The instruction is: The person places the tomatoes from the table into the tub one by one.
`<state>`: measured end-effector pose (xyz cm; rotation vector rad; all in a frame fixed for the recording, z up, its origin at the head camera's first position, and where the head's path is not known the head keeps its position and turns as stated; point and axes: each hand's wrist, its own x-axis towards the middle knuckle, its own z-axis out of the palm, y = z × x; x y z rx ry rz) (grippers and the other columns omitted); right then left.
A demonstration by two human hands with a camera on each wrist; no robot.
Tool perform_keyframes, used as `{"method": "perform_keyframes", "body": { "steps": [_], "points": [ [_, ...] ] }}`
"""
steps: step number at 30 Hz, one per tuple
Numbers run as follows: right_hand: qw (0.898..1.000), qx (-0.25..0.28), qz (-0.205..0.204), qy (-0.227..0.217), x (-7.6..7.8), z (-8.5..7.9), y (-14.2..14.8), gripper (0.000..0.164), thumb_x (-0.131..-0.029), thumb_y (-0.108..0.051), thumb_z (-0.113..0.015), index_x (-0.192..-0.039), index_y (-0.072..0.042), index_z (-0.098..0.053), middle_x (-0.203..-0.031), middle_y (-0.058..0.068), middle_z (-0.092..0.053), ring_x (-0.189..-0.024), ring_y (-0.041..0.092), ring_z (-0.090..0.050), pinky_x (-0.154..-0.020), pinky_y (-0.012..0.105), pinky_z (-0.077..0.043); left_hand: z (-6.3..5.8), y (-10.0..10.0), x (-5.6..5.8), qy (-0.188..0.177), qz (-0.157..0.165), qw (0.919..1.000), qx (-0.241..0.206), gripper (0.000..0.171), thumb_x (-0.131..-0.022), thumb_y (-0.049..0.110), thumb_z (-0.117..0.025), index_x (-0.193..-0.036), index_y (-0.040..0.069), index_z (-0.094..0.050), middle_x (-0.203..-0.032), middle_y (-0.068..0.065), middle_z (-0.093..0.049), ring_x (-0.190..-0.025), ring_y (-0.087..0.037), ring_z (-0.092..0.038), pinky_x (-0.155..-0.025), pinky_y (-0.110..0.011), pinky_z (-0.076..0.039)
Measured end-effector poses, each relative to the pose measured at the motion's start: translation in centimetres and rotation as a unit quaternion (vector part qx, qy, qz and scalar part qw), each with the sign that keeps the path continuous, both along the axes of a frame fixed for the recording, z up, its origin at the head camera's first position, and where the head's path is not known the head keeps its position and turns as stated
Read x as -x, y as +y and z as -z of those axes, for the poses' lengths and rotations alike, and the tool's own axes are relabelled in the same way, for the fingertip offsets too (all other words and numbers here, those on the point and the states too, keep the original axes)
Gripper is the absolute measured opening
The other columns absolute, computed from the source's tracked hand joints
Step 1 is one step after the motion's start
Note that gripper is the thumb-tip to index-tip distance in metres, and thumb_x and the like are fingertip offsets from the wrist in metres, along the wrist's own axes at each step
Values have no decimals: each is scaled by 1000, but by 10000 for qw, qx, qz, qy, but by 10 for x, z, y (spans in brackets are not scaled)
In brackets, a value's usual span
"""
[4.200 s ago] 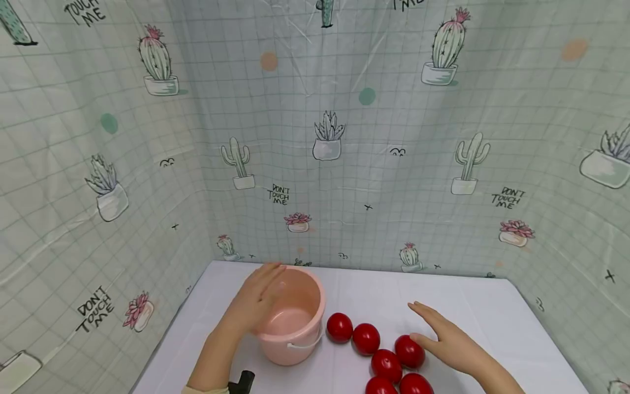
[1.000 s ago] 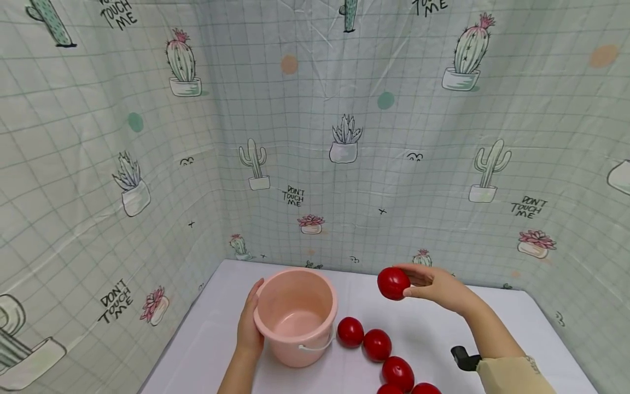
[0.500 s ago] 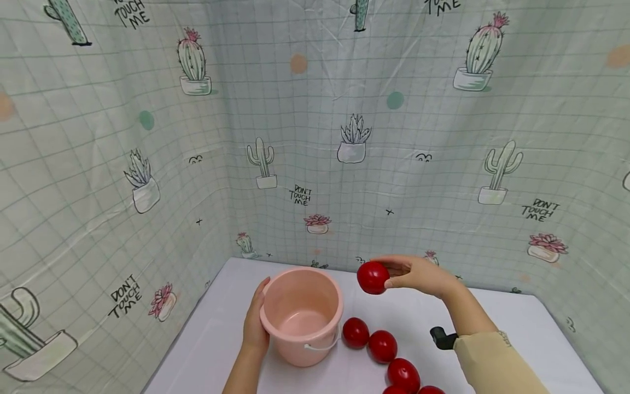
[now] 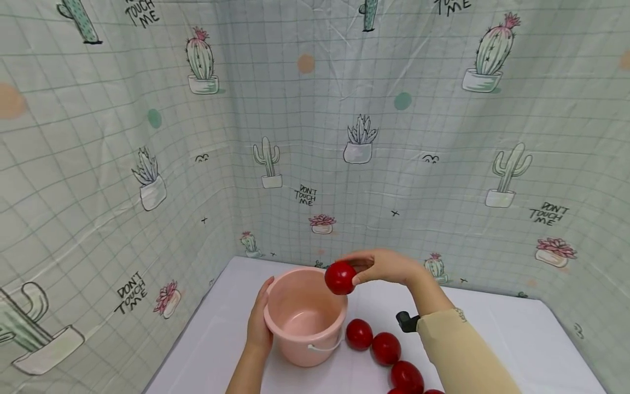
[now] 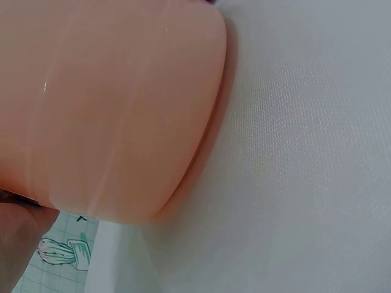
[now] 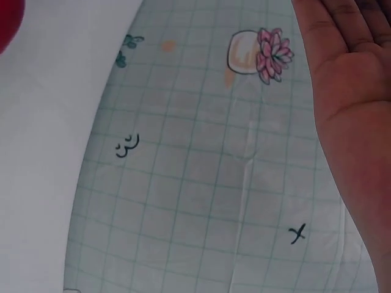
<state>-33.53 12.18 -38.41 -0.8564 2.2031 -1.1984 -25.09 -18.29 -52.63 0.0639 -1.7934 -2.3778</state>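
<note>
My right hand [image 4: 384, 268] pinches a glossy red ball [image 4: 339, 278] between thumb and fingers, over the right part of the rim of a pink bucket [image 4: 305, 350]. The bucket stands upright on the white table, its white handle [image 4: 325, 347] hanging down in front. Against its left outer side rests my left hand [image 4: 260, 320], fingers lying along the wall near the rim. The left wrist view shows the bucket wall [image 5: 122, 110] and part of that hand [image 5: 21, 241]. In the right wrist view, my palm [image 6: 360, 104] fills the right edge.
Several more red balls [image 4: 386, 348] lie on the white table [image 4: 472, 339] to the right of the bucket, the nearest cut off by the frame's bottom. A cactus-printed cloth [image 4: 295, 164] hangs behind and at the sides.
My right hand has picked up a red ball and carried it leftward to the bucket's rim. Earlier my left hand was over the bucket's upper left; now it rests against the outer side.
</note>
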Motion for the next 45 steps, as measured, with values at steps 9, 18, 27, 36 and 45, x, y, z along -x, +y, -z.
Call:
{"method": "perform_keyframes", "body": {
  "steps": [9, 18, 27, 36, 45],
  "points": [
    [9975, -292, -628, -159, 10, -3, -38, 51, -86, -33, -76, -134, -29, -60, -129, -5, -66, -126, 17, -59, -105, 43, -50, -2, 1, -1, -151, -46, 9998, 109, 49, -104, 51, -33, -150, 35, -38, -160, 7, -34, -151, -21, -26, -122, -51, -25],
    [9891, -1030, -999, -317, 13, -10, -71, 47, -86, -26, -76, -131, -28, -63, -130, -6, -65, -128, 16, -56, -110, 42, -45, -1, 0, -1, -189, -13, 9998, 50, 47, -102, 54, -35, -147, 40, -40, -159, 10, -35, -150, -17, -27, -121, -48, -27],
    [9613, -2280, -1526, 238, 14, -16, -104, 40, -86, -31, -75, -125, -34, -66, -121, -13, -66, -118, 10, -58, -103, 35, -51, -1, 0, -1, -222, 1, 9996, 169, 49, -100, 57, -37, -147, 41, -40, -159, 10, -34, -150, -20, -26, -120, -51, -29],
    [9484, -2831, -1426, -90, 5, -13, -132, 36, -84, -22, -77, -119, -25, -70, -116, -5, -68, -107, 14, -63, -99, 38, -55, 1, -3, -1, -210, 5, 9996, 162, 50, -102, 54, -36, -149, 37, -38, -160, 7, -32, -152, -24, -23, -121, -54, -26],
    [9449, -2983, -1325, -242, 6, 0, -144, 31, -84, -23, -78, -114, -25, -71, -109, -9, -68, -105, 14, -61, -100, 38, -54, 1, -3, 0, -296, -84, 9992, 261, 50, -100, 59, -37, -147, 41, -40, -159, 10, -34, -151, -23, -24, -120, -55, -27]
  ]
}}
